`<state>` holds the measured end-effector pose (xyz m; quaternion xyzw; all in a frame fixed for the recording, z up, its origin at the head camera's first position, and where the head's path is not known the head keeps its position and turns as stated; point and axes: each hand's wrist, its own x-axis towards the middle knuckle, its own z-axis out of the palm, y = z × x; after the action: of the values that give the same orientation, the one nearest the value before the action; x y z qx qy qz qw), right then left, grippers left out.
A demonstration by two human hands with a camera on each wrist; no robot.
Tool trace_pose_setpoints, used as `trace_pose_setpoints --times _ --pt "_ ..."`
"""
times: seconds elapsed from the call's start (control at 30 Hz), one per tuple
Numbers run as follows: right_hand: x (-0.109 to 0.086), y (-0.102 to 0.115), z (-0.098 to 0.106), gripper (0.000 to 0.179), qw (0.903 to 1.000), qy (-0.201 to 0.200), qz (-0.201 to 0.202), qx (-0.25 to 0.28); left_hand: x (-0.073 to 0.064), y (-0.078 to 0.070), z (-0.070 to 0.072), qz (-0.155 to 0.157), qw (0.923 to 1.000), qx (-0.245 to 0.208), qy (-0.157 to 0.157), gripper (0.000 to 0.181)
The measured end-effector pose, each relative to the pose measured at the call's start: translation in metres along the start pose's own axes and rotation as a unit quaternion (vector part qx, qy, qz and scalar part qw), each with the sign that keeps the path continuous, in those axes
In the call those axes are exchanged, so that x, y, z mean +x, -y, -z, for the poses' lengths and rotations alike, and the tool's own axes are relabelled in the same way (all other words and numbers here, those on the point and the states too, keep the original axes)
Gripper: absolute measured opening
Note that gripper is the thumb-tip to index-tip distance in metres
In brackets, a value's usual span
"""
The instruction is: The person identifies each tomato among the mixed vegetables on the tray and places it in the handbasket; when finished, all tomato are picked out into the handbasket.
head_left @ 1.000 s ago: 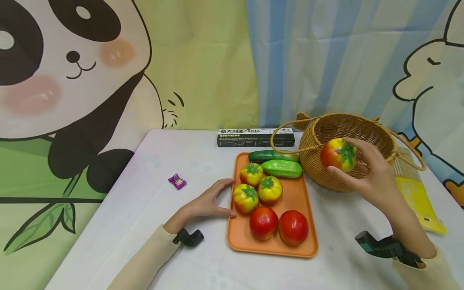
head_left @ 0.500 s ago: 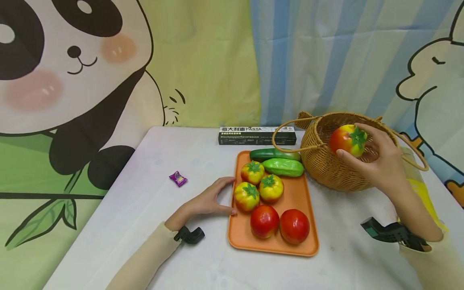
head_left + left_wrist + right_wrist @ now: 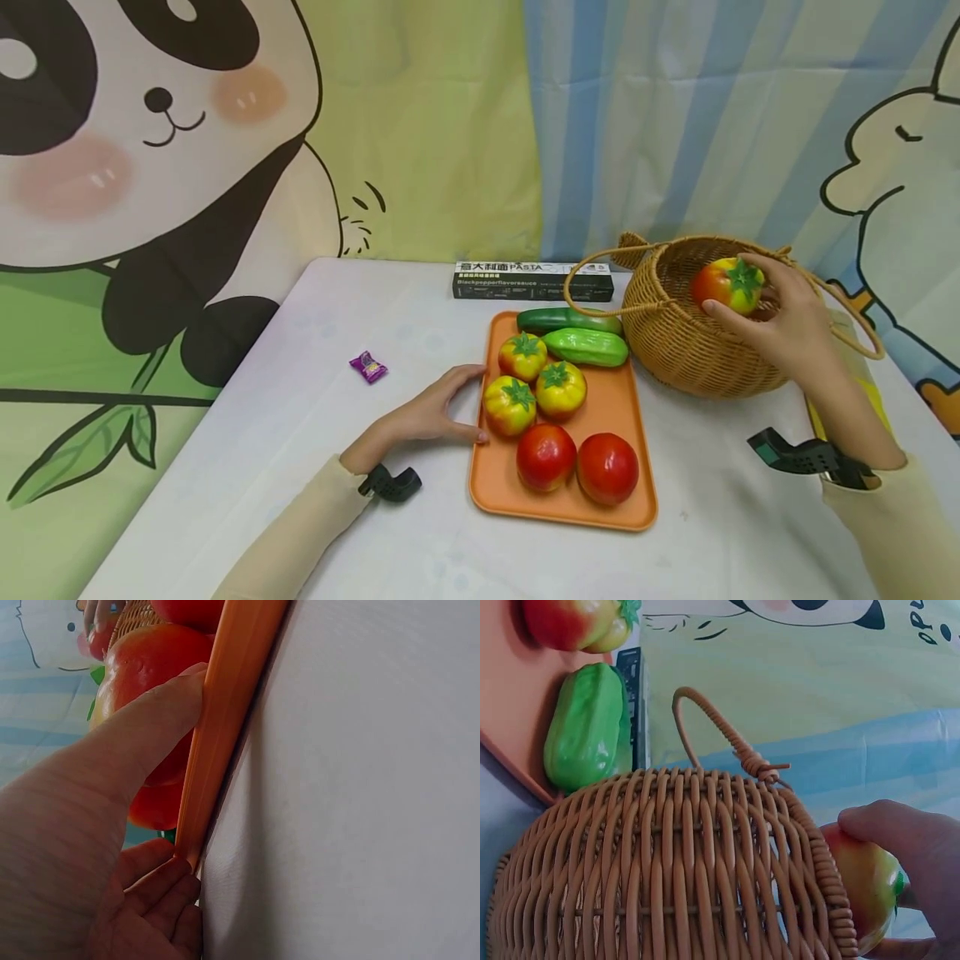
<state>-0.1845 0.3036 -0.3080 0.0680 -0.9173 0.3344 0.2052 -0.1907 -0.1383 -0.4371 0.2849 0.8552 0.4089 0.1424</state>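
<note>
My right hand [image 3: 787, 321] grips a red-and-yellow tomato [image 3: 720, 287] with a green star-shaped top, thumb on one side and fingers on the other. It holds it at the mouth of a wicker basket [image 3: 697, 367]; in the right wrist view the tomato [image 3: 862, 885] shows partly behind the basket's rim. My left hand [image 3: 427, 412] rests at the left edge of an orange tray [image 3: 607, 400], thumb and fingers spread and touching its rim. The tray bears several more tomatoes [image 3: 561, 390], two red round fruits [image 3: 608, 468], a light green cucumber [image 3: 587, 347] and a dark green one [image 3: 562, 320].
A black-and-white pasta box [image 3: 532, 283] lies behind the tray. Left of the tray is a purple wrapped candy [image 3: 368, 367]. A yellow packet [image 3: 873, 408] lies partly hidden under my right forearm. The basket's handle loop [image 3: 577, 287] sticks out over the tray's back corner.
My right hand has carried the tomato rightward and back, from in front of the basket to its opening. The left hand has stayed at the tray's edge.
</note>
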Motion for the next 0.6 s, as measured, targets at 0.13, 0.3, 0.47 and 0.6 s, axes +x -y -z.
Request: trace_pose_setpoints --times 0.13,0.3,0.47,0.6 --pt "0.003 -0.005 -0.001 0.072 0.9998 0.017 0.000 -0.012 0.000 0.000 0.000 0.001 1.0000 -0.002 0.002 0.097" --pt "0.011 -0.011 -0.002 0.072 0.9986 0.048 0.002 -0.022 0.000 0.000 0.000 -0.001 1.0000 -0.003 0.000 0.097" --pt "0.019 -0.017 -0.003 0.074 0.9944 0.097 -0.007 -0.041 0.000 -0.001 0.000 0.004 1.0000 -0.002 0.005 0.097" --pt "0.026 -0.020 -0.004 0.077 0.9902 0.130 -0.017 -0.048 0.000 0.000 0.000 0.004 1.0000 0.000 0.005 0.097"
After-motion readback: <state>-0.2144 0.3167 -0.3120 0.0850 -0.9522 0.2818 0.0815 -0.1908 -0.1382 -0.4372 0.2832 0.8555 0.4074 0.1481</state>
